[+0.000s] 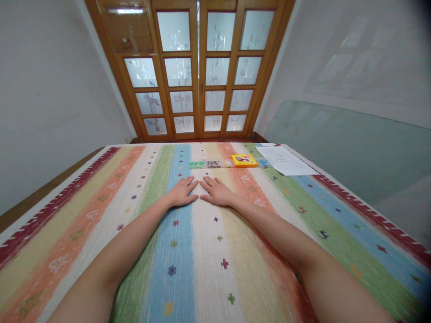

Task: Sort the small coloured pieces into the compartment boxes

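My left hand point(182, 191) lies palm down on the striped tablecloth point(178, 251), fingers spread and holding nothing. Just to its right, my right hand point(216, 190) rests flat in the same way, its fingertips a small gap from the left ones. Beyond both hands runs a row of clear plastic packets; the nearest to my fingers holds small green pieces point(197, 164), and beside it are dark brownish pieces point(213, 164). A yellow box point(244, 161) with a red and white picture sits farther right on the row. Some light blue pieces point(263, 163) show past the box.
White paper sheets point(286, 160) with faint print lie at the table's far right. Behind the table stands a wooden door point(198, 89) with frosted panes. A pale green glass-like panel point(336, 148) leans along the right wall, and a plain wall rises on the left.
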Demonstrator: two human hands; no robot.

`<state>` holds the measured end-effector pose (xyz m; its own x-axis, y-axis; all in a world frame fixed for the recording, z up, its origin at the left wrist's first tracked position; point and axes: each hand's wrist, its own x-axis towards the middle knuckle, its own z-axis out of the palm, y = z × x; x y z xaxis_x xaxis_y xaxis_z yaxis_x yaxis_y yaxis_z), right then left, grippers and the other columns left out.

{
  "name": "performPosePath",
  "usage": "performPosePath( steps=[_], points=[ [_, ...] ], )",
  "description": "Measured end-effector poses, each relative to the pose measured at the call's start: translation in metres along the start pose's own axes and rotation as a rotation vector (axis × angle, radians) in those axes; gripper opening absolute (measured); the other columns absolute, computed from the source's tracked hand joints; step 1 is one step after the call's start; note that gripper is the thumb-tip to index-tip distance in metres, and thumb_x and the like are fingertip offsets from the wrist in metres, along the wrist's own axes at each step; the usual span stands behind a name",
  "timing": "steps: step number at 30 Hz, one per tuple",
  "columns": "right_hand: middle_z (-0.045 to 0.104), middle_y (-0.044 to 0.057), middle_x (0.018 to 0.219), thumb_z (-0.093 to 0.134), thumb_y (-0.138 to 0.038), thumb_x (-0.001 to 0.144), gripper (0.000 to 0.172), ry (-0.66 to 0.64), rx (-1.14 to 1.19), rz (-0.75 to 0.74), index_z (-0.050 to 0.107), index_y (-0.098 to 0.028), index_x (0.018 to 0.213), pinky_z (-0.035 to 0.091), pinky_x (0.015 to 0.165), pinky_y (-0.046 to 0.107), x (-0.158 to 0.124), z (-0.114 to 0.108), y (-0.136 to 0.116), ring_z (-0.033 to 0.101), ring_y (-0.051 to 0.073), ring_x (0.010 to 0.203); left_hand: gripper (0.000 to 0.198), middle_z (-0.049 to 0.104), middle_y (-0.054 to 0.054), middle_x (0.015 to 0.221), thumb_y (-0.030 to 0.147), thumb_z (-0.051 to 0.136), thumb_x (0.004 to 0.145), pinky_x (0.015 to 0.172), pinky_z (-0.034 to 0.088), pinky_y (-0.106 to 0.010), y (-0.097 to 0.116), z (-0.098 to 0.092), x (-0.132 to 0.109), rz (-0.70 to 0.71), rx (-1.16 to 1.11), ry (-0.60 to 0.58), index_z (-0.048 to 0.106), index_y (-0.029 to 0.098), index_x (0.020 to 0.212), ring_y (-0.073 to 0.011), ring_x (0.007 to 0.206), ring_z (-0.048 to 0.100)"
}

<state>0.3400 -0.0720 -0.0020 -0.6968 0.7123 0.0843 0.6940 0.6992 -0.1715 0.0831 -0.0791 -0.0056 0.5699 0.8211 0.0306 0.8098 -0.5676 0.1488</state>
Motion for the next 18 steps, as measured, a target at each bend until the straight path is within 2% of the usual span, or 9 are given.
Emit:
performPosePath(
  steps=[9,18],
  points=[
    [0.022,0.020,0.172,0.036,-0.067,0.105,0.085,0.006,0.024,-0.048,0.028,-0.010,0.167,0.020,0.131,0.053,0.0007,0.0016,0.0023,0.020,0.032,0.162,0.084,0.022,-0.016,0.174,0.063,0.043,0.100,0.133,0.017,-0.045,0.0010,0.0044,-0.0011,0.018,-0.007,0.033,0.028,0.013,0.166,-0.0299,0.163,0.019],
    [0.025,0.018,0.172,0.037,-0.065,0.105,0.083,0.023,0.046,-0.084,0.026,-0.012,0.168,0.022,0.131,0.050,0.0008,0.0000,0.0011,0.023,0.031,0.161,0.082,0.024,-0.014,0.174,0.064,0.040,0.101,0.133,0.017,-0.047,0.0019,0.0028,-0.0005,0.050,-0.005,0.051,0.029,0.016,0.166,-0.0292,0.163,0.021]
  ],
)
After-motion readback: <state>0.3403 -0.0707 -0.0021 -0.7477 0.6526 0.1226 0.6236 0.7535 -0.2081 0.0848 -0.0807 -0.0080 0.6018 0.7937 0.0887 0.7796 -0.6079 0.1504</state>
